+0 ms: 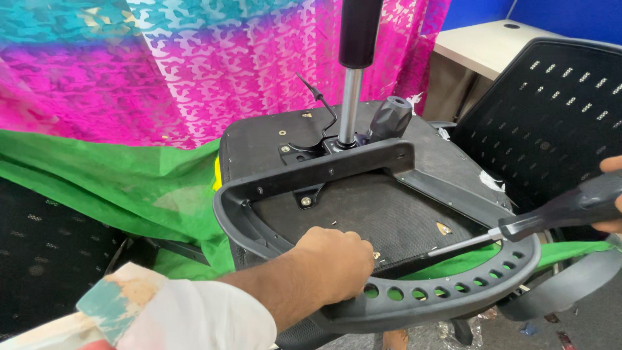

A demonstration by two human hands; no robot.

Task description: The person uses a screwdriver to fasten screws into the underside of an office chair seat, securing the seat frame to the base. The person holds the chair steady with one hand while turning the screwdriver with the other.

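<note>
Upturned office chair seat [363, 214], matte black underside with rough fabric, left hand [334, 262] curled into a fist against the curved plastic armrest frame [453, 291] with its round holes, right hand [612, 194] at the picture's edge gripping a black-handled screwdriver [518, 227], steel shaft tip near the fist, shiny gas cylinder [353, 71] upright, pink patterned cloth [227, 58] behind

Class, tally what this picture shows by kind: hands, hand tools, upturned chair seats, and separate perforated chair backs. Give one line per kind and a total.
Hands: 2, the left hand and the right hand
Hand tools: 1, the screwdriver
Upturned chair seats: 1, the seat
Perforated chair backs: 1, the chair back
Total: 5
</note>
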